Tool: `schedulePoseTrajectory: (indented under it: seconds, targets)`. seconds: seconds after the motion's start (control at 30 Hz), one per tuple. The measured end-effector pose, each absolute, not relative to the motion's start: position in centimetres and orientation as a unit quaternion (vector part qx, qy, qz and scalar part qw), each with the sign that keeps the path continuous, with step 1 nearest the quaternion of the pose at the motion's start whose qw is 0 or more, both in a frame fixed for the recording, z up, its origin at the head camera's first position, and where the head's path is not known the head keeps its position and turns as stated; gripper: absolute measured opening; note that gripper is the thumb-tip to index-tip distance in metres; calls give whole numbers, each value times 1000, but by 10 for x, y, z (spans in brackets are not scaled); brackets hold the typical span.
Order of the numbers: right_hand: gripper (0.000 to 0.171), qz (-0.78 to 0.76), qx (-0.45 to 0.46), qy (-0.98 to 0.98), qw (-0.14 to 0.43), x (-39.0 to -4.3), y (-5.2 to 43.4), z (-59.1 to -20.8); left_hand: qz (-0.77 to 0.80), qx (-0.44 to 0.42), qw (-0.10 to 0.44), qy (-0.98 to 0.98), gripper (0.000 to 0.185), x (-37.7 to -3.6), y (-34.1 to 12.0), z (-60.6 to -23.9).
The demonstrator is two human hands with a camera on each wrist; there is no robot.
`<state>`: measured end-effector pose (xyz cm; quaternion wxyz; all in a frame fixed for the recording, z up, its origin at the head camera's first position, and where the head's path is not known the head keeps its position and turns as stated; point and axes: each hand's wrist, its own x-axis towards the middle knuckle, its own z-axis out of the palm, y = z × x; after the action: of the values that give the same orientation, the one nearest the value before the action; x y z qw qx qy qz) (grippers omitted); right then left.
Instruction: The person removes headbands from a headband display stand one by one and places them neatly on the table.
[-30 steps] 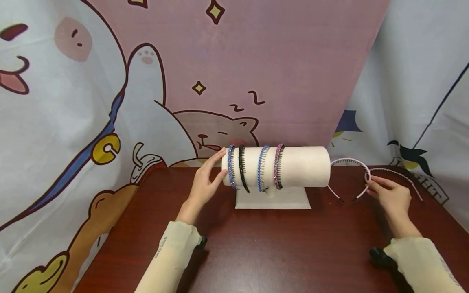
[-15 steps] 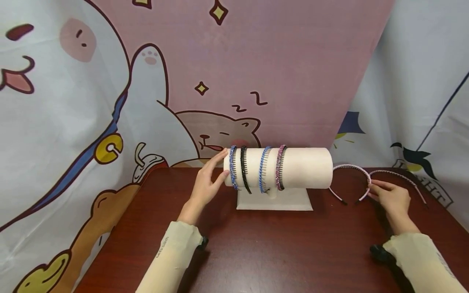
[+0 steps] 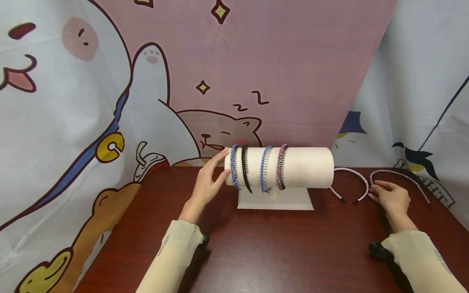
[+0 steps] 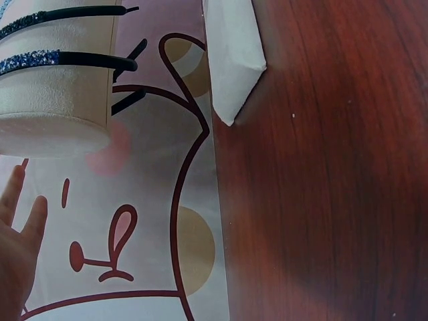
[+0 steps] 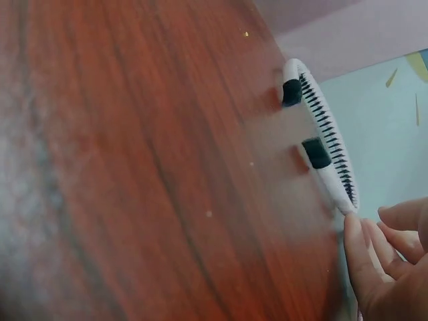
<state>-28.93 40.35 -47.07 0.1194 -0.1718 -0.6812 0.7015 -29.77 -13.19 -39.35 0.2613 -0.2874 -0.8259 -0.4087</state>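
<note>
- Resting flat against the 9 o'clock end of the cream padded cylinder stand [image 3: 280, 167], the left hand [image 3: 209, 184] has its fingers straight and slightly spread; it grips nothing.
- Ringing that cylinder near its left end are four toothed headbands: a dark blue glitter headband [image 3: 233, 167], a plain black headband [image 3: 244, 167], a light blue headband [image 3: 264, 167] and a pink glitter headband [image 3: 281, 167].
- Sitting at 3 o'clock of the stand on the dark red wooden desk [image 3: 278, 252], the right hand [image 3: 391, 198] lies between two loose bands: the pale pink toothed headband [image 3: 352, 183] toward the stand and a thin purple-pink headband [image 3: 401, 181] at its far side.
- Seen from the head camera, the right fingers are lightly curled, their tips at one arm of the pale pink headband; whether they pinch it is not clear from there.
- Shown only by the right wrist camera, the pale pink headband [image 5: 326, 147] has black teeth and black end caps, and the fingertips [image 5: 354, 231] touch its band, drawn together.
- Caught only in the left wrist camera are the flat underside of the cylinder stand [image 4: 57, 100], a corner of its white base [image 4: 231, 63] and the left hand [image 4: 17, 247] with fingers apart, close to the cylinder's end.
- Hanging behind the desk is a pink and white cartoon-animal curtain [image 3: 146, 81].
</note>
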Motion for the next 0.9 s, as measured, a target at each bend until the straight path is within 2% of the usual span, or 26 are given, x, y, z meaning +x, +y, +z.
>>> schedulePoseTrajectory:
  seconds: [0.9]
  targets:
    - [25, 720, -172, -657, 144, -270, 403, -465, -413, -288, 269, -821, 54, -297, -131, -393]
